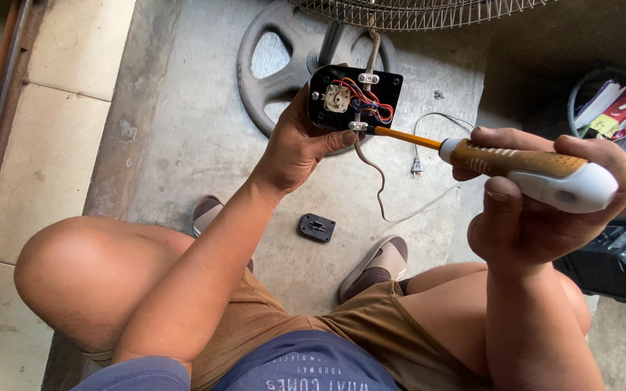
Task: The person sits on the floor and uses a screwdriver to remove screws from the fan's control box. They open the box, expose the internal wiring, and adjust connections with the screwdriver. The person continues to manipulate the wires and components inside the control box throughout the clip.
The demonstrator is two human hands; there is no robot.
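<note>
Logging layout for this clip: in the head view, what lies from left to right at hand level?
Left hand → black switch box with red and blue wires → screwdriver → right hand → bucket at the far right.

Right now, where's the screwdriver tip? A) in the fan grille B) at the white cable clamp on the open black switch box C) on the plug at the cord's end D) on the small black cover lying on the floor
B: the right hand holds the screwdriver with its tip at the lower white clamp of the switch box, which the left hand holds up.
</note>
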